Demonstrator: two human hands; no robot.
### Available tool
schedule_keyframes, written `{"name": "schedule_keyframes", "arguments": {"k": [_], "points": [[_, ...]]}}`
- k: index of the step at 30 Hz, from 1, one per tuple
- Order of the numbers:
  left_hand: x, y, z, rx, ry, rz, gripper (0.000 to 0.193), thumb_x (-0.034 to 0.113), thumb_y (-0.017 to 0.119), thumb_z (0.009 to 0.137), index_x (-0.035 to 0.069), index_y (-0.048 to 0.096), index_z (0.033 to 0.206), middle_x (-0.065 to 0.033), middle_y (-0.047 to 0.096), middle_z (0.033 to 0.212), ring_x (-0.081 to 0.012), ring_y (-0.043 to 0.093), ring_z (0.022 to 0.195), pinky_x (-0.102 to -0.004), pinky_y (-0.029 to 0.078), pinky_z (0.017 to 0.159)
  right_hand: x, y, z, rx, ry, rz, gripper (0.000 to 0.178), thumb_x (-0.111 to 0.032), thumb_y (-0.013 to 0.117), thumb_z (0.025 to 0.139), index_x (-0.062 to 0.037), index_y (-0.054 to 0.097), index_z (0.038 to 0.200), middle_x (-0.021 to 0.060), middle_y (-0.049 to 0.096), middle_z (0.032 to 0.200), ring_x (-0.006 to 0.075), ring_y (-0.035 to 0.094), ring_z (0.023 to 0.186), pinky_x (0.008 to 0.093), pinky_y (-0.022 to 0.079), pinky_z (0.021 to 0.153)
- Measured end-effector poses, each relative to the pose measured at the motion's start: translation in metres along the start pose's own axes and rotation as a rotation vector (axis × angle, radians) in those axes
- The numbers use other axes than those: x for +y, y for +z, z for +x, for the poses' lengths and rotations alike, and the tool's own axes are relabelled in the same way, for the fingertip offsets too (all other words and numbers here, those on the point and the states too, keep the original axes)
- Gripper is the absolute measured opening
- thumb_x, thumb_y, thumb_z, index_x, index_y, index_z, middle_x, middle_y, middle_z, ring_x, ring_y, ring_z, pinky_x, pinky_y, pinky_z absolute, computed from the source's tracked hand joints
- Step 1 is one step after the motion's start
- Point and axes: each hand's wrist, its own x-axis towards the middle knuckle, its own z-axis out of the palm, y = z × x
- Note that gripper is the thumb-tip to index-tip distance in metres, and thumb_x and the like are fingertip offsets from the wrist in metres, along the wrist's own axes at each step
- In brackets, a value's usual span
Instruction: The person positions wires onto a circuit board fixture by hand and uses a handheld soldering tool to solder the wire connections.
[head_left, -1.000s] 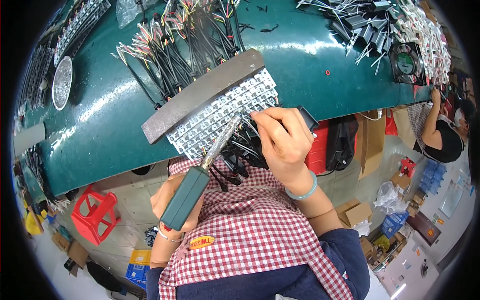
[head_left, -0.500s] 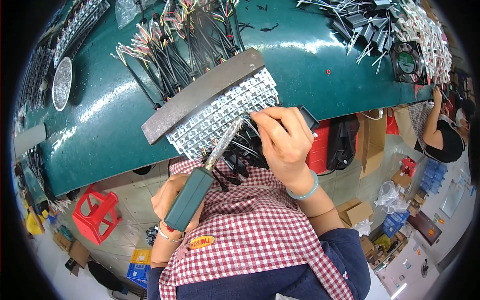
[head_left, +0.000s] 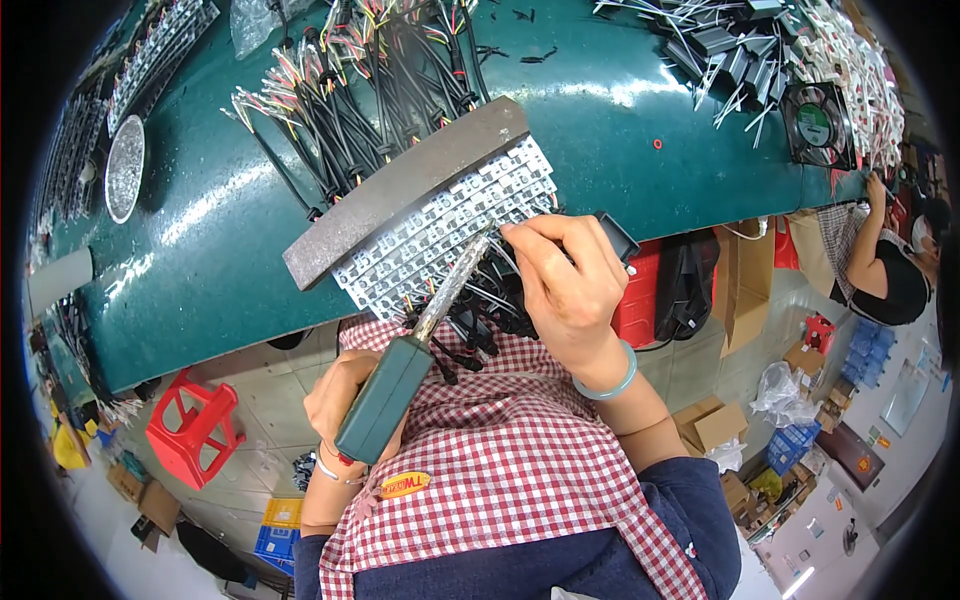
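My left hand [head_left: 338, 396] is wrapped round the dark green handle of a soldering iron [head_left: 388, 395]. Its silvery barrel slants up to the right, and the tip rests at or just over a block of white circuit board strips [head_left: 420, 250] with rows of small dark parts. Close by the tip, the thumb and forefinger of my right hand [head_left: 572, 275] are pinched on a thin wire, mostly hidden by the fingers. Black cables [head_left: 480, 325] hang from the strips' near side, over the table edge. A grey curved metal bar [head_left: 405, 195] lies along the strips' far side.
Bundled black cables with stripped coloured ends [head_left: 350, 110] lie beyond the bar. At left stands a round dish [head_left: 125, 168]; at right, a black fan [head_left: 818, 125] and dark plastic housings [head_left: 725, 60]. A red stool [head_left: 195, 428] is below the table. Another person [head_left: 885, 265] sits far right.
The soldering iron's handle has shifted slightly to the right with my left hand, while the tip stays at nearly the same spot. My right hand has hardly moved.
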Motion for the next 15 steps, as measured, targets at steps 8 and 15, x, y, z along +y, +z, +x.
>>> {"name": "schedule_keyframes", "arguments": {"k": [8,15], "points": [[0.003,-0.003,0.001,0.002,-0.042,-0.008,0.018,0.0,0.072,0.067,-0.006,0.062,0.081,-0.0158,0.064,0.075,-0.0292,0.067,0.064,-0.0305,0.052,0.056,-0.001,0.0,0.001,-0.009,0.0,-0.001,0.027,0.006,0.071,0.07,-0.0035,0.07,0.095,0.0073,0.063,0.087,0.0234,0.06,0.073,0.0327,0.048,0.059],[0.006,-0.01,-0.009,0.054,-0.054,-0.009,0.023,-0.005,0.072,0.064,-0.008,0.065,0.086,-0.0184,0.068,0.082,-0.0308,0.07,0.07,-0.0325,0.055,0.06,-0.001,0.0,0.0,-0.012,0.006,-0.012,0.026,0.006,0.07,0.07,-0.0036,0.07,0.094,0.0071,0.063,0.087,0.0236,0.06,0.073,0.0329,0.048,0.059]]}}
